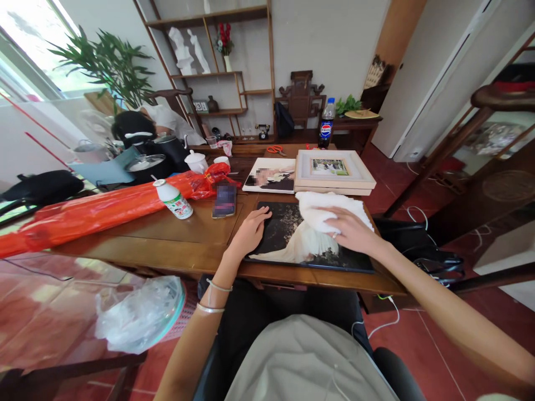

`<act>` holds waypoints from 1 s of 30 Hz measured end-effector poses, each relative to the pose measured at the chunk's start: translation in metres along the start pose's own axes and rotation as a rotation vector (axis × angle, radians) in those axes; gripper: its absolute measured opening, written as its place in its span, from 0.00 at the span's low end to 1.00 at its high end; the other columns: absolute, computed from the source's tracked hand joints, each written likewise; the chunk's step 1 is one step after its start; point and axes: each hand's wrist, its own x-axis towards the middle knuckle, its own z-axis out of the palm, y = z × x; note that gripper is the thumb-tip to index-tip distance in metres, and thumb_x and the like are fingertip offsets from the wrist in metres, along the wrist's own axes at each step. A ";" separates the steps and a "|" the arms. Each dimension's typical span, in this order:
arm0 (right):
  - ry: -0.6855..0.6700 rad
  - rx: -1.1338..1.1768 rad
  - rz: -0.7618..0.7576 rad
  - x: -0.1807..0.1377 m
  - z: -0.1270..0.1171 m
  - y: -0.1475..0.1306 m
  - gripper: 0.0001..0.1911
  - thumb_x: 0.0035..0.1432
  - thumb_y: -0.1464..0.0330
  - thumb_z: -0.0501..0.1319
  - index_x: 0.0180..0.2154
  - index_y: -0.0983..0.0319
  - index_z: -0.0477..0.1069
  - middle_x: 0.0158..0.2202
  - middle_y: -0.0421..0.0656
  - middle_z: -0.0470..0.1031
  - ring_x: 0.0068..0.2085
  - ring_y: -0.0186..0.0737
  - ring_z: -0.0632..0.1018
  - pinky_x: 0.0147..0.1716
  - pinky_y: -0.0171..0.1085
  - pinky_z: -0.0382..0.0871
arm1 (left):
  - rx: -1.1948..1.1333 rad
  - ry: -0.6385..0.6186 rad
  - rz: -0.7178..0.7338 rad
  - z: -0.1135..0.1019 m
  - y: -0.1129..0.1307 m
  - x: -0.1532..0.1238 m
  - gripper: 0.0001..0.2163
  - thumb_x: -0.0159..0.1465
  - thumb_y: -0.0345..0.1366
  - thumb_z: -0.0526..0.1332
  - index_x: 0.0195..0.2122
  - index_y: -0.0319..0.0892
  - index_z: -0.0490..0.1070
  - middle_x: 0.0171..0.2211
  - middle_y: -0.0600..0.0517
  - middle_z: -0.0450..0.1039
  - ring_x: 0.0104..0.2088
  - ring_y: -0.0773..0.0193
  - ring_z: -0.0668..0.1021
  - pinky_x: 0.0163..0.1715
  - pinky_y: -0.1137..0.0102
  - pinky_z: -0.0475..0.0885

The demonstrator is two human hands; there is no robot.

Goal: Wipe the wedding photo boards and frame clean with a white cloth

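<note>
A dark photo panel (284, 234), printed with a pale flowing dress, lies flat at the table's front edge. On its left edge rests my left hand (252, 229), fingers stretched out, holding nothing. My right hand (349, 227) presses a bunched white cloth (320, 209) against the panel's upper right part; the cloth hides that part of the picture. Just behind the panel lie a smaller photo print (271, 177) and a stack of white framed pictures (355, 170). Left of my left hand is a phone (224, 200).
A white bottle (173, 199) stands by a long red plastic-wrapped bundle (104, 209). Farther back are a white lidded cup (196, 162), orange-handled scissors (276, 149) and a cola bottle (326, 125). A lined waste basket (179, 317) stands below the table, at the left.
</note>
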 end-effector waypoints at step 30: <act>0.003 -0.140 0.170 -0.015 -0.012 0.038 0.13 0.59 0.66 0.56 0.37 0.64 0.76 0.41 0.54 0.77 0.42 0.54 0.78 0.40 0.47 0.72 | 0.042 -0.015 0.014 0.001 -0.001 -0.001 0.18 0.65 0.24 0.47 0.52 0.35 0.71 0.57 0.41 0.67 0.59 0.57 0.68 0.60 0.56 0.63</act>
